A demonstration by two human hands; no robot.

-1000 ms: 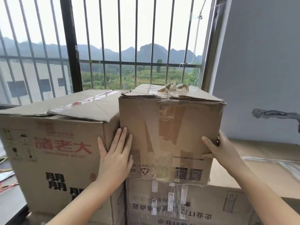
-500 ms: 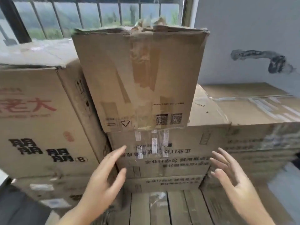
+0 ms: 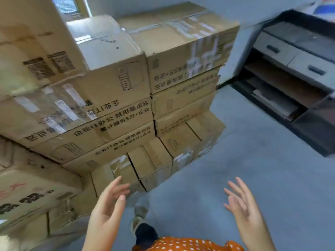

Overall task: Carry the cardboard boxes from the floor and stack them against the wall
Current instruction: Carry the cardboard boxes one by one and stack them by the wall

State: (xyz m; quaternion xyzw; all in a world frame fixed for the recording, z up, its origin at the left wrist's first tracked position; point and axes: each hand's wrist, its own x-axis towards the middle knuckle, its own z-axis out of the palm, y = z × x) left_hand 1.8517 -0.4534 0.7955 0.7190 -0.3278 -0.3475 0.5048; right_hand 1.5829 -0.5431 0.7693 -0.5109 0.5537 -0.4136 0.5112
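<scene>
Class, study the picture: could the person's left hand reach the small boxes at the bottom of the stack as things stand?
Probably yes: the left hand hovers open and empty in front of the bottom boxes, with nothing between them.

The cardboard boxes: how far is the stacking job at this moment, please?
Done: many cardboard boxes already stand stacked in several layers against the wall. In hand: nothing; the left hand and the right hand are both open and empty, apart from the stack. Left: no loose box shows on the grey floor here, so whether more remain out of view cannot be told.
</scene>
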